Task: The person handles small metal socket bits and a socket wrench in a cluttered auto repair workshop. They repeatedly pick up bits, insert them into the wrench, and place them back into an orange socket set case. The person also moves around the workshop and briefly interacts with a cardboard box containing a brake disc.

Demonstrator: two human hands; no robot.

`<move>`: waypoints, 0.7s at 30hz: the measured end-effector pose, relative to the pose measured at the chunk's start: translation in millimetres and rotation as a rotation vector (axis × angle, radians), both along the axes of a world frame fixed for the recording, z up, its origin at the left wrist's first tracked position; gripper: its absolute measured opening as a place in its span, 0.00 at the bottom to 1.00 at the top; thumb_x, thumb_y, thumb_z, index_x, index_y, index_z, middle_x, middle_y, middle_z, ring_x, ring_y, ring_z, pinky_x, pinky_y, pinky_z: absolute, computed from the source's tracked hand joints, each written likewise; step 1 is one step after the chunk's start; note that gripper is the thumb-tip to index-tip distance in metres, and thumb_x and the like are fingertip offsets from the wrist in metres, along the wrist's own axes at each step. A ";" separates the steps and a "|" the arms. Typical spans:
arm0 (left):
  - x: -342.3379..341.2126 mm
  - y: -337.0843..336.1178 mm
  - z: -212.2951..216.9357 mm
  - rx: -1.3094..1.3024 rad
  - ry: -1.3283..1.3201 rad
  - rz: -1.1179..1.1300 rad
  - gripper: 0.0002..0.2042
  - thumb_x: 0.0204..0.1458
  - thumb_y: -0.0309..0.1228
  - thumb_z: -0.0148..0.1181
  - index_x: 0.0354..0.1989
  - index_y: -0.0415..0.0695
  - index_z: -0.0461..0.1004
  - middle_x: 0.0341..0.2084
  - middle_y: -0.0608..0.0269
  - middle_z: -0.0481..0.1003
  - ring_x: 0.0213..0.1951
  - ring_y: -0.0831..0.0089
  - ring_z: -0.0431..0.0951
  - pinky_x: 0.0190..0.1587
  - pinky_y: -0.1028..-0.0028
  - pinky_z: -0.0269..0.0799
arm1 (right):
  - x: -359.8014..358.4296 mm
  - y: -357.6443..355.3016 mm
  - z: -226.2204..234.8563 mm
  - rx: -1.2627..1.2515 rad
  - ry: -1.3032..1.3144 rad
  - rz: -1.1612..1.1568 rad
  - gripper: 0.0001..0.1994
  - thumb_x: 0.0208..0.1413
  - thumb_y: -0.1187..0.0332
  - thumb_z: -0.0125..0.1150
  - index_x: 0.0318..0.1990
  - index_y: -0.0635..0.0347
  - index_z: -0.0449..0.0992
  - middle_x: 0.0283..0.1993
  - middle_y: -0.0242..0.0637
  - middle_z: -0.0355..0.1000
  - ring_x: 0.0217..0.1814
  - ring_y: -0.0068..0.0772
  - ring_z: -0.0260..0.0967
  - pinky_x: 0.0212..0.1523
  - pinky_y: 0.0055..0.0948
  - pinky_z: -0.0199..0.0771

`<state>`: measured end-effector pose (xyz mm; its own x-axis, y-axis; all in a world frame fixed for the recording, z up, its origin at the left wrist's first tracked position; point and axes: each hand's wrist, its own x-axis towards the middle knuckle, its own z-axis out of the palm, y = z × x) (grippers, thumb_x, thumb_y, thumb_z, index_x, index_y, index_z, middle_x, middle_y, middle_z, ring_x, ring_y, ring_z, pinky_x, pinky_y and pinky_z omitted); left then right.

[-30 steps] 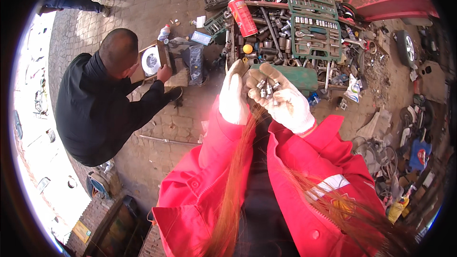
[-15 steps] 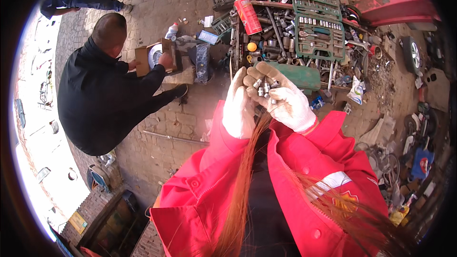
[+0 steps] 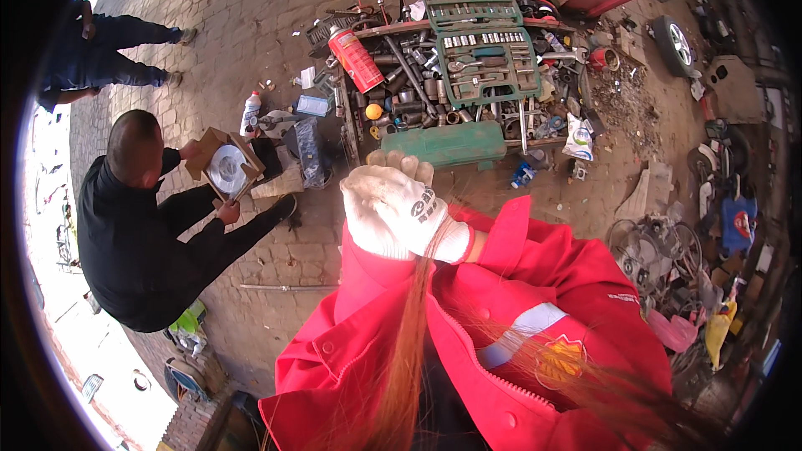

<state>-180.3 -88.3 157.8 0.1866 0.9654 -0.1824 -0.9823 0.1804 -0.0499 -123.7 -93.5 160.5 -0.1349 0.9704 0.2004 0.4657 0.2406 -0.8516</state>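
Two white-gloved hands meet at chest height: the right hand (image 3: 411,210) folds over the cupped left hand (image 3: 369,219), its contents hidden. Just beyond lies a green toolbox (image 3: 447,144); a crouching person (image 3: 138,234) holds a cardboard box (image 3: 224,165).

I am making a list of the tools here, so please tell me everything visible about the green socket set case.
The green socket set case lies open and flat on top of a cluttered tool box, above the person's gloved hands. It looks like moulded plastic in two hinged halves. The far half holds rows of small sockets; the near half holds larger shiny sockets, a ratchet handle and other metal pieces. Loose tools lie around it. No hand touches it.
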 end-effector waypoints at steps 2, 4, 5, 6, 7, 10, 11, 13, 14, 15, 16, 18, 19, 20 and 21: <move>6.5 7.9 -1.1 0.187 -0.013 0.003 0.18 0.56 0.46 0.56 0.46 0.46 0.65 0.39 0.65 0.64 0.43 0.68 0.63 0.50 0.64 0.58 | -15.4 6.3 4.4 0.124 -0.104 -0.154 0.10 0.48 0.64 0.59 0.39 0.52 0.75 0.41 0.33 0.69 0.45 0.35 0.65 0.48 0.34 0.60; 13.4 12.7 0.8 0.294 -0.035 0.032 0.16 0.56 0.45 0.55 0.44 0.47 0.65 0.36 0.66 0.63 0.39 0.70 0.61 0.46 0.66 0.57 | -22.8 12.5 12.4 0.255 -0.205 -0.311 0.08 0.43 0.61 0.63 0.32 0.48 0.76 0.34 0.30 0.69 0.40 0.34 0.64 0.43 0.33 0.58; 16.1 12.4 2.9 0.286 -0.031 0.064 0.16 0.56 0.44 0.55 0.44 0.47 0.65 0.35 0.67 0.62 0.38 0.71 0.60 0.45 0.67 0.56 | -20.7 13.1 17.0 0.187 -0.238 -0.300 0.08 0.44 0.62 0.62 0.33 0.49 0.77 0.36 0.31 0.69 0.42 0.35 0.64 0.44 0.34 0.59; 19.3 12.3 4.7 0.259 -0.028 0.042 0.16 0.56 0.44 0.55 0.44 0.47 0.65 0.35 0.67 0.62 0.38 0.71 0.60 0.44 0.67 0.56 | -18.3 14.5 21.2 0.119 -0.273 -0.288 0.08 0.45 0.62 0.61 0.33 0.50 0.77 0.37 0.32 0.70 0.44 0.36 0.65 0.45 0.35 0.60; 19.4 11.4 7.1 0.246 -0.019 0.037 0.16 0.56 0.44 0.55 0.44 0.47 0.65 0.35 0.67 0.62 0.37 0.71 0.60 0.44 0.68 0.56 | -12.8 10.6 26.6 -0.082 -0.288 -0.180 0.09 0.50 0.64 0.58 0.38 0.54 0.76 0.43 0.35 0.71 0.49 0.38 0.66 0.51 0.37 0.62; 21.4 5.8 11.8 0.176 0.023 0.019 0.15 0.57 0.44 0.54 0.44 0.47 0.66 0.34 0.67 0.63 0.36 0.72 0.60 0.41 0.69 0.57 | 11.2 11.0 29.3 0.261 0.007 -0.006 0.08 0.41 0.65 0.65 0.32 0.47 0.78 0.39 0.31 0.74 0.47 0.33 0.68 0.46 0.34 0.63; 21.4 5.3 12.1 0.153 0.040 0.006 0.15 0.57 0.44 0.54 0.44 0.47 0.66 0.34 0.68 0.63 0.35 0.73 0.60 0.41 0.70 0.57 | 13.8 11.3 28.7 0.279 0.076 0.049 0.08 0.41 0.66 0.64 0.33 0.47 0.78 0.41 0.32 0.74 0.48 0.34 0.69 0.48 0.35 0.65; 21.1 2.7 13.1 0.116 0.073 -0.005 0.15 0.58 0.44 0.53 0.44 0.47 0.66 0.34 0.68 0.64 0.34 0.73 0.60 0.39 0.70 0.57 | 17.6 9.9 25.8 0.296 0.153 0.116 0.10 0.41 0.69 0.64 0.35 0.48 0.79 0.43 0.34 0.75 0.51 0.36 0.70 0.50 0.35 0.68; 21.2 1.4 13.3 0.100 0.084 -0.014 0.15 0.58 0.44 0.53 0.44 0.47 0.66 0.34 0.68 0.64 0.34 0.74 0.60 0.38 0.71 0.57 | 18.5 9.0 23.7 0.291 0.159 0.129 0.12 0.41 0.70 0.63 0.37 0.48 0.79 0.44 0.34 0.76 0.52 0.37 0.71 0.51 0.36 0.69; 20.8 0.9 13.4 0.087 0.095 -0.022 0.15 0.58 0.44 0.53 0.44 0.47 0.66 0.34 0.68 0.64 0.33 0.74 0.61 0.38 0.71 0.57 | 19.5 8.2 21.7 0.276 0.174 0.160 0.13 0.40 0.71 0.63 0.38 0.49 0.79 0.45 0.35 0.76 0.53 0.38 0.72 0.52 0.37 0.70; 21.4 0.4 13.1 0.077 0.099 -0.027 0.15 0.58 0.44 0.52 0.44 0.47 0.66 0.34 0.68 0.64 0.33 0.74 0.61 0.37 0.72 0.57 | 19.4 9.0 19.3 0.318 0.171 0.152 0.14 0.41 0.69 0.63 0.40 0.50 0.78 0.43 0.34 0.76 0.50 0.38 0.72 0.50 0.36 0.70; 21.7 -0.3 12.9 0.040 0.101 -0.056 0.14 0.59 0.44 0.52 0.44 0.47 0.67 0.34 0.68 0.65 0.31 0.75 0.61 0.35 0.73 0.57 | 19.7 12.1 15.4 0.379 0.179 0.170 0.17 0.42 0.65 0.63 0.44 0.52 0.77 0.41 0.33 0.76 0.43 0.37 0.73 0.45 0.36 0.71; 20.9 -0.7 13.1 0.016 0.107 -0.074 0.14 0.59 0.44 0.52 0.44 0.47 0.67 0.34 0.68 0.65 0.31 0.75 0.61 0.35 0.73 0.57 | 21.6 13.6 14.3 0.404 0.179 0.181 0.17 0.43 0.65 0.63 0.44 0.52 0.77 0.41 0.33 0.75 0.44 0.37 0.73 0.46 0.36 0.70; 20.7 -0.4 12.8 -0.003 0.111 -0.088 0.14 0.59 0.44 0.52 0.44 0.47 0.67 0.33 0.69 0.65 0.30 0.76 0.61 0.34 0.73 0.57 | 22.9 15.1 13.8 0.427 0.181 0.197 0.16 0.44 0.65 0.63 0.44 0.52 0.77 0.42 0.33 0.75 0.44 0.37 0.72 0.47 0.37 0.70; 19.6 -0.5 12.9 -0.021 0.119 -0.100 0.14 0.60 0.44 0.51 0.44 0.47 0.67 0.33 0.69 0.66 0.30 0.76 0.61 0.33 0.74 0.57 | 24.8 16.0 14.0 0.446 0.179 0.214 0.16 0.45 0.65 0.62 0.44 0.52 0.77 0.42 0.33 0.75 0.45 0.38 0.72 0.48 0.37 0.70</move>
<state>-160.6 -88.8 170.7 0.2577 0.9387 -0.2290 -0.9587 0.2780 0.0605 -98.9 -77.5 174.5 -0.2467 0.7398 0.6259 0.2225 0.6719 -0.7065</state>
